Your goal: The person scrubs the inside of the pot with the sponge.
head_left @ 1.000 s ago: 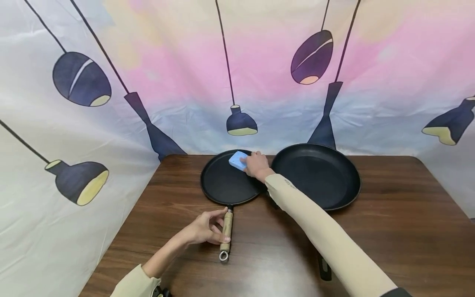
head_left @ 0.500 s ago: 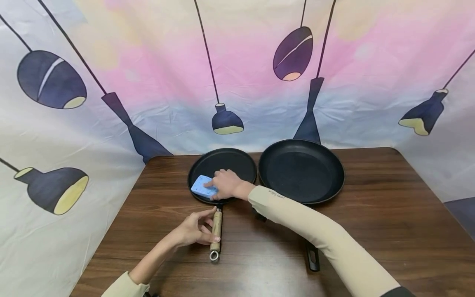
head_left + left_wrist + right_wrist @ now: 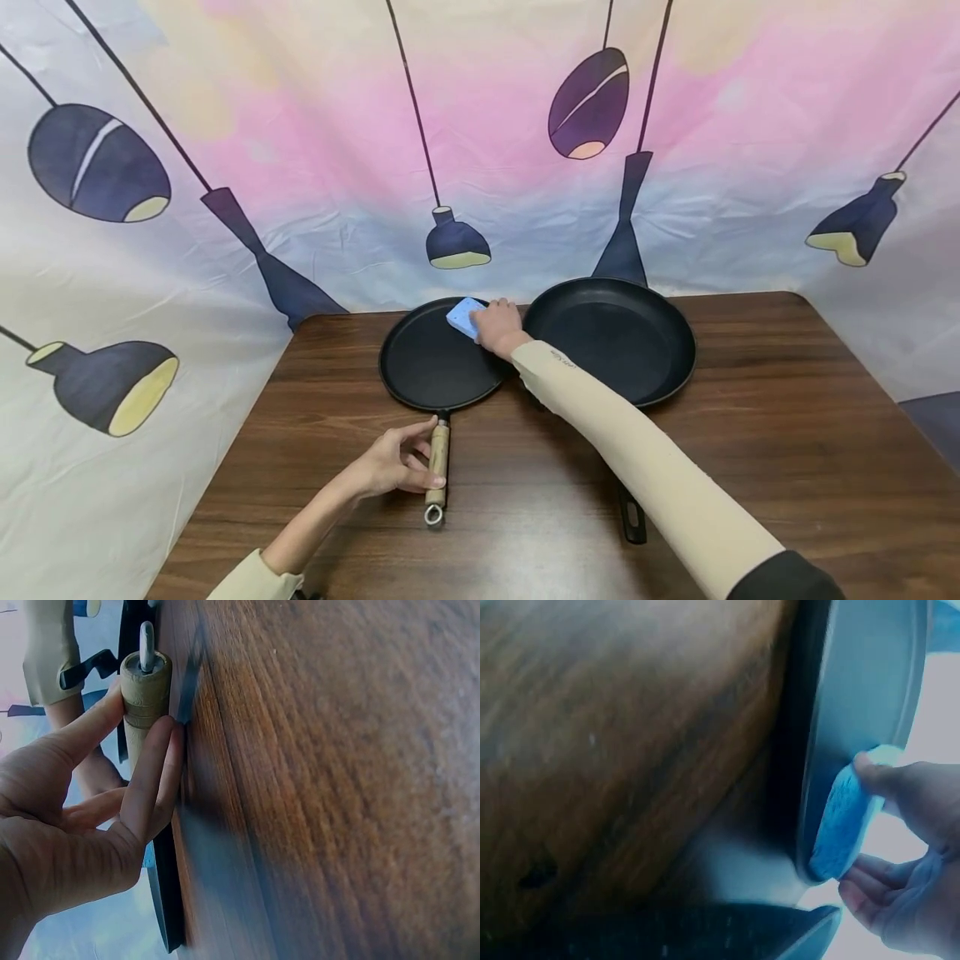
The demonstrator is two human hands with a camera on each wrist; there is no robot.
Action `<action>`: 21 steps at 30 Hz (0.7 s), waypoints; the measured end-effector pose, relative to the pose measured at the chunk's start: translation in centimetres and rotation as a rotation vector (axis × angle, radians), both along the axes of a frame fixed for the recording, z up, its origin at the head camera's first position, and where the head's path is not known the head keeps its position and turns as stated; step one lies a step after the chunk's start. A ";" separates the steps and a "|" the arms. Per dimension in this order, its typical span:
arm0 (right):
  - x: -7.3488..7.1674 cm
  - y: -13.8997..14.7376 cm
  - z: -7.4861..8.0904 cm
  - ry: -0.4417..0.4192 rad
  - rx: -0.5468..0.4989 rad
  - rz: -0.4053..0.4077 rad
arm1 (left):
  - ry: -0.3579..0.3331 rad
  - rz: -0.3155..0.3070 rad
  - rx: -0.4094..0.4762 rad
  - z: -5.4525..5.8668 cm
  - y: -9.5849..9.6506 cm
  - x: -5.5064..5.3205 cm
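A flat black griddle pan (image 3: 427, 358) with a low rim lies at the back of the table, its wooden handle (image 3: 437, 454) pointing toward me. My left hand (image 3: 393, 461) grips that handle between thumb and fingers; the left wrist view shows the metal hanging ring (image 3: 147, 637) at its end. In my right hand (image 3: 498, 325) is a light blue sponge (image 3: 465, 317), pinched between thumb and fingers. The sponge lies against the pan's surface at the far right part, near the rim, as the right wrist view also shows.
A larger, deeper black frying pan (image 3: 615, 342) stands right beside the griddle pan, its black handle (image 3: 632, 517) partly under my right sleeve (image 3: 645, 450). The brown wooden table (image 3: 787, 467) ends at a cloth backdrop (image 3: 360, 125) printed with lamps.
My right hand swept the sponge from the pan's far right down to its near left, then back up to the far right. My left hand kept its grip on the handle.
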State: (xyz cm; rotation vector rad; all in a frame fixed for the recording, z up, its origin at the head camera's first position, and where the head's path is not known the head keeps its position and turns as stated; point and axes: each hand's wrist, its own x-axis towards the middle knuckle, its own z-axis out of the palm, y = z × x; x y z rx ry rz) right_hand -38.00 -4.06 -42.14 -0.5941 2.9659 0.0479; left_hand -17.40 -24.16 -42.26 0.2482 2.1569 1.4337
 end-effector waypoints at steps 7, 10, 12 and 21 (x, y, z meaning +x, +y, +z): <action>2.4 -0.2 0.7 -0.014 0.022 0.140 | 0.013 -0.007 -0.012 -0.1 0.1 -0.3; 4.2 -1.1 0.7 -0.014 -0.009 0.262 | 0.003 -0.004 -0.011 -0.1 0.0 -0.2; 5.5 -2.0 0.5 -0.010 -0.028 0.359 | 0.001 -0.008 -0.011 -0.1 -0.1 -0.2; 6.4 -2.5 0.1 -0.052 -0.090 0.411 | -0.009 -0.016 -0.003 -0.2 0.0 -0.3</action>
